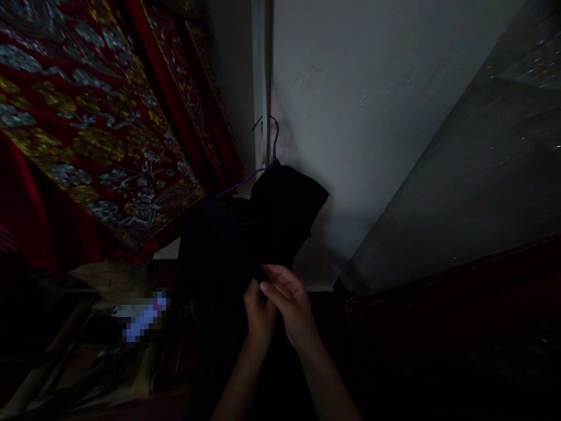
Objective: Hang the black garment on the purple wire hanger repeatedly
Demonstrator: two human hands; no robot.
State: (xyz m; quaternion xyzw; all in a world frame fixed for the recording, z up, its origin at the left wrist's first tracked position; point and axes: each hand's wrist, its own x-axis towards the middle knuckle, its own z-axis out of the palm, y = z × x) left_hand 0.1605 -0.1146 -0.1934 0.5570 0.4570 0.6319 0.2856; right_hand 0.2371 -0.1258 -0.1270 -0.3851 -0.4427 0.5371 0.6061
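Note:
A dark, nearly black garment (pixel 280 210) is draped on a thin purple hanger (pixel 276 140) in the middle of the view. Its left shoulder has come away from the hanger's sloping arm. My left hand (pixel 259 307) is closed at the front edge of the garment, thumb up. Just right of it, my right hand (pixel 291 298) pinches the same edge between thumb and fingers. Both hands nearly touch. The scene is very dim, so buttons or seams on the cloth cannot be made out.
Red cloth with gold and silver embroidery (pixel 109 117) hangs at the upper left. A wooden frame like a stool or chair (pixel 149 368) stands at the lower left, with a blurred pale blue item (pixel 146 318) above it. Behind is a pale wall (pixel 372 105); a greyish sheet (pixel 482 193) slopes at the right.

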